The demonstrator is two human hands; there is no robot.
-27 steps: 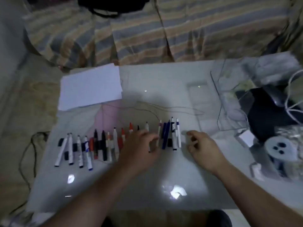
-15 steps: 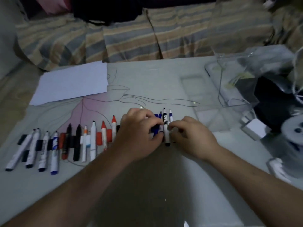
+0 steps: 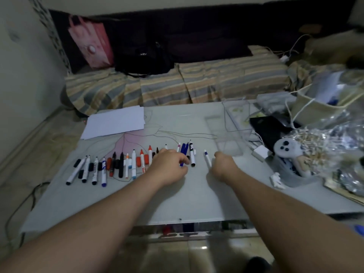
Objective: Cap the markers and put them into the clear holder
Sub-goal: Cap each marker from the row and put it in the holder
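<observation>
Two hands, one clear holder

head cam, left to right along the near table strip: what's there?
row of markers → left hand → black-and-white marker → marker in the right hand → clear holder → white adapter → grey plush

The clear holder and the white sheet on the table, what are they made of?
The clear holder looks like hard, glossy plastic, maybe acrylic: you see the table straight through it and only its edges show. The white sheet looks like thin matte paper, lying flat with sharp corners.
</observation>
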